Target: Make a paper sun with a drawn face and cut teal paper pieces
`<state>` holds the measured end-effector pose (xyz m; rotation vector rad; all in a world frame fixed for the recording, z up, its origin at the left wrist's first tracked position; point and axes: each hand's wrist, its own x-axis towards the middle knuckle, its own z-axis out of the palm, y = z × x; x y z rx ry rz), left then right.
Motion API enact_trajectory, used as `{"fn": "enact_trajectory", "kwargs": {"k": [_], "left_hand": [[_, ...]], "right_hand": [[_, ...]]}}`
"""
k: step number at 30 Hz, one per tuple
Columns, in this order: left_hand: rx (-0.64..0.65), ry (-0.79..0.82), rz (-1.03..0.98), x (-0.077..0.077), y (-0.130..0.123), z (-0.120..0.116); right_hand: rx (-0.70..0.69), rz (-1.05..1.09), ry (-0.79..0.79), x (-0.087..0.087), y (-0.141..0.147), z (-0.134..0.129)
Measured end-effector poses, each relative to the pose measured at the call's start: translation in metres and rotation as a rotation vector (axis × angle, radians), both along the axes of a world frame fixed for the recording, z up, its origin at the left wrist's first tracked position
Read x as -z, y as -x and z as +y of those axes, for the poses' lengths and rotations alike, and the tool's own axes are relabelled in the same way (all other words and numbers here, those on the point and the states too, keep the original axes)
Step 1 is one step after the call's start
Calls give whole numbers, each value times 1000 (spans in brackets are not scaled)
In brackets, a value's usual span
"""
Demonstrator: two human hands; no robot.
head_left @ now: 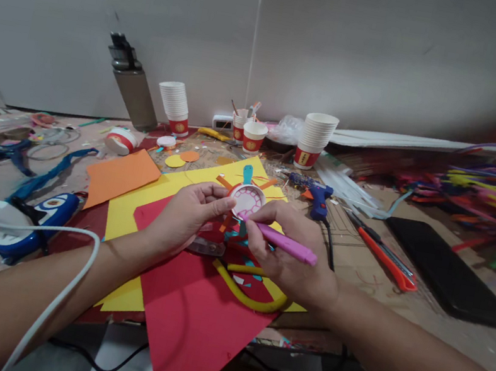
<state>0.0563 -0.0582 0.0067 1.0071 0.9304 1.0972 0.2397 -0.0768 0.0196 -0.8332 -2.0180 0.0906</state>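
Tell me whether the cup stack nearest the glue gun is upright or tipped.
Upright: the cup stack stands on its red bottom cup, its top rim facing up.

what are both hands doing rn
Left hand: closed on the rim of the small paper cup piece.
Right hand: closed on a pink marker, its tip at the cup piece.

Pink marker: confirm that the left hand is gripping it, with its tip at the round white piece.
Wrong hand: the head view shows the right hand gripping the pink marker, while the left hand holds the round white piece. The marker's tip is indeed at that piece.
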Motion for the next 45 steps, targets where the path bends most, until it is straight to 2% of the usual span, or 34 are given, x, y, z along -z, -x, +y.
{"fn": "enact_trajectory", "kwargs": {"k": [14,35,45], "left_hand": [[-21,12,-42,-6,-4,-1],[35,-1,-93,-5,-3,-1],[13,-3,-90,-6,-4,-2]], "right_hand": [[55,-2,-9,0,-1,2],[41,10,-24,2,-2,3],[38,1,-25,0,-1,1]]}}
